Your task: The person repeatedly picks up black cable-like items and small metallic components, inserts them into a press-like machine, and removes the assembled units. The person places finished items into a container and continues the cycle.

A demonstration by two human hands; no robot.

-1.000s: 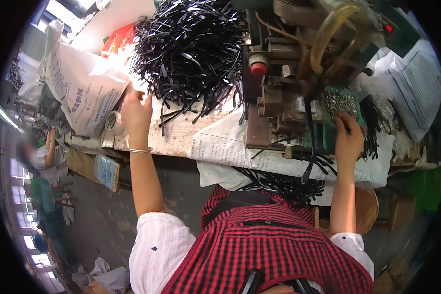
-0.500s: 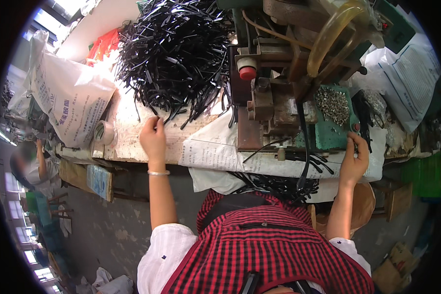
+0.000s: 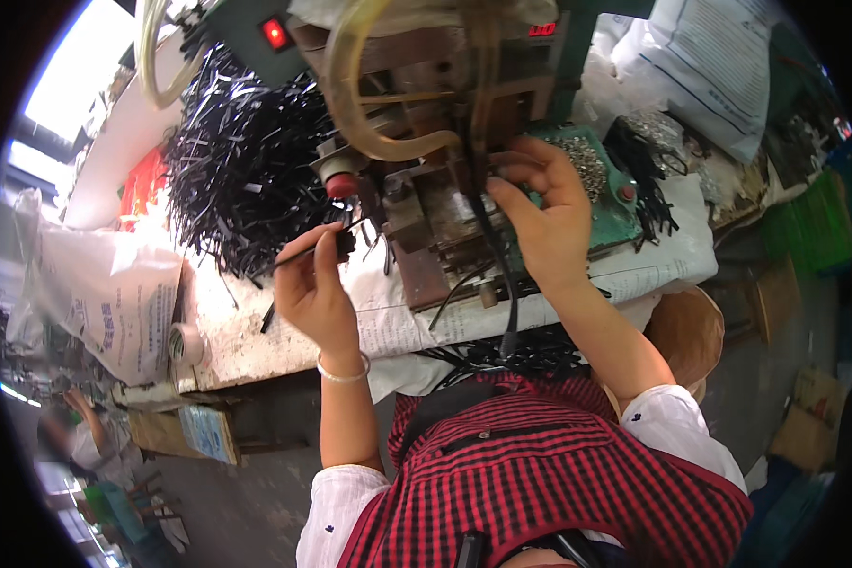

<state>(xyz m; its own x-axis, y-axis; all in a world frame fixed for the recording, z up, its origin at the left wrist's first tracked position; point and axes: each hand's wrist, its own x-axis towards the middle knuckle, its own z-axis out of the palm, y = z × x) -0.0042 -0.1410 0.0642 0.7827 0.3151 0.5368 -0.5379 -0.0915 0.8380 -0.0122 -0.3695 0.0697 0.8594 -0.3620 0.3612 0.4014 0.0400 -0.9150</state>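
My left hand [image 3: 320,295] is closed, pinching a slim black eyeglass temple [image 3: 298,257] between thumb and fingers, just left of the bench machine [image 3: 409,220]. Behind it lies a big heap of similar black temples [image 3: 246,156]. My right hand [image 3: 551,222] reaches in at the right side of the machine head, thumb and fingers curled together. Whatever its fingertips hold is too small or hidden to make out. Beside that hand is a green tray [image 3: 617,225] bearing small metal pieces [image 3: 585,163].
A red button [image 3: 341,186] sits on the machine's left, and clear hoses [image 3: 358,104] loop over it. Tape [image 3: 187,343] and a white sack [image 3: 114,298] stand at the left. More temples [image 3: 540,358] lie below the bench edge. A brown bag [image 3: 686,331] is at my right.
My left hand has moved right from the heap's edge toward the machine, now with a temple in it. My right hand has gone from the tray's front corner to the machine head. The view has shifted.
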